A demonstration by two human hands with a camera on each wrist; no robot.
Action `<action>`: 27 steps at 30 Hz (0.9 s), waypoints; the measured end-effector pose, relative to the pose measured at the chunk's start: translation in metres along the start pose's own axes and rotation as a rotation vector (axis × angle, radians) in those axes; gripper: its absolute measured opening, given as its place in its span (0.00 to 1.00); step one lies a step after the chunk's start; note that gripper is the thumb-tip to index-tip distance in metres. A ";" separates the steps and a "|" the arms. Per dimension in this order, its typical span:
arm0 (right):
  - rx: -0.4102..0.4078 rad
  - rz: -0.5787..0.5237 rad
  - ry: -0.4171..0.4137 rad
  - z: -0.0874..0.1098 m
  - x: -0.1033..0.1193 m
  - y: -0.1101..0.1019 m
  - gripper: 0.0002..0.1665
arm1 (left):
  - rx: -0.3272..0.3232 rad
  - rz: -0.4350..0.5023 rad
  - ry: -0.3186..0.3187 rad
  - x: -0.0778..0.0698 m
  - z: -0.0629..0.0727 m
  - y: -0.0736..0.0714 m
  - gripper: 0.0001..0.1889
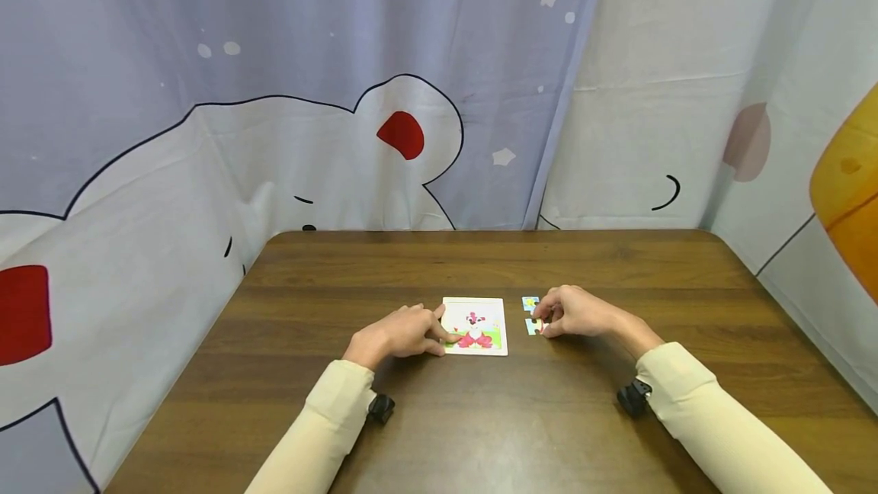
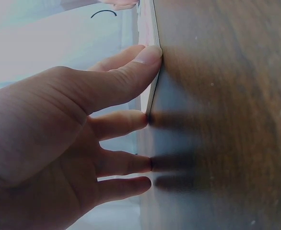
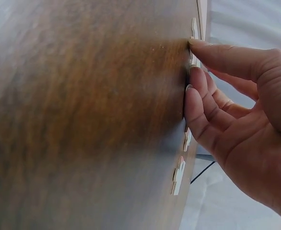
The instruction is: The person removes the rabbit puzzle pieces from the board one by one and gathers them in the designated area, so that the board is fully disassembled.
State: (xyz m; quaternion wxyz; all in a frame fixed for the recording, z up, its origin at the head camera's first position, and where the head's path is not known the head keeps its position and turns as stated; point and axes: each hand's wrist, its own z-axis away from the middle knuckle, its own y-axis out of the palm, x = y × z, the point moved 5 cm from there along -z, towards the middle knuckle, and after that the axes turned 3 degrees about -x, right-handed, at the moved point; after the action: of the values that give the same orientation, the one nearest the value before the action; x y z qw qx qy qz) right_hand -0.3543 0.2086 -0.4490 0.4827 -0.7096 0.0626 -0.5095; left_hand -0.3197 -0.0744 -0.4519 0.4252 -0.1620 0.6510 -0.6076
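Your sleeves point(image 1: 332, 421) are cream, your table point(image 1: 439, 433) brown wood-grained, your board point(image 1: 490, 310) white-edged with a pink-and-green picture, your puzzle pieces point(image 1: 529, 302) partly light blue.

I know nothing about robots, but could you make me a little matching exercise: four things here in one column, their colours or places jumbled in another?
Things
1. Picture board
2. Loose puzzle pieces
3. Tabletop
4. Sleeves

Descriptions
A. Cream
B. White-bordered, touched by the left grip
C. Brown, wood-grained
D. Small, near the fingertips of the right grip

Pairs: 1-B, 2-D, 3-C, 4-A
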 end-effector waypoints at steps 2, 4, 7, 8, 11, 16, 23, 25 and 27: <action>-0.003 0.012 0.005 0.000 0.000 0.000 0.14 | -0.005 0.001 0.007 0.000 0.000 -0.001 0.19; -0.005 0.013 0.010 0.000 -0.001 -0.001 0.14 | -0.009 -0.001 0.013 0.000 -0.001 -0.001 0.19; 0.001 0.000 0.012 0.000 -0.001 0.000 0.14 | -0.010 0.001 0.014 0.000 -0.001 -0.001 0.19; 0.004 -0.005 0.012 -0.001 -0.001 0.000 0.13 | -0.010 0.000 0.014 0.000 -0.001 -0.001 0.19; 0.011 -0.012 0.005 -0.001 -0.001 0.001 0.13 | -0.008 0.004 0.013 0.000 -0.001 0.000 0.19; 0.013 -0.013 0.008 -0.002 -0.002 0.002 0.12 | -0.008 0.006 0.009 0.001 -0.001 0.000 0.18; 0.018 -0.013 0.019 -0.001 -0.002 0.002 0.12 | -0.009 -0.005 0.009 0.001 -0.001 0.001 0.19; 0.016 -0.011 0.020 -0.001 -0.002 0.002 0.12 | -0.011 -0.008 0.012 0.001 -0.001 0.000 0.19; 0.013 -0.011 0.026 -0.001 -0.002 0.002 0.12 | -0.009 -0.010 0.011 0.001 -0.001 0.001 0.19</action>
State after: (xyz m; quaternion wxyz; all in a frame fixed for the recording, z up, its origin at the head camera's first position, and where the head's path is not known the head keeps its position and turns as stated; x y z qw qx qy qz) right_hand -0.3551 0.2082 -0.4523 0.4838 -0.7001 0.0617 -0.5215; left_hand -0.3210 -0.0746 -0.4531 0.4176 -0.1638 0.6554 -0.6077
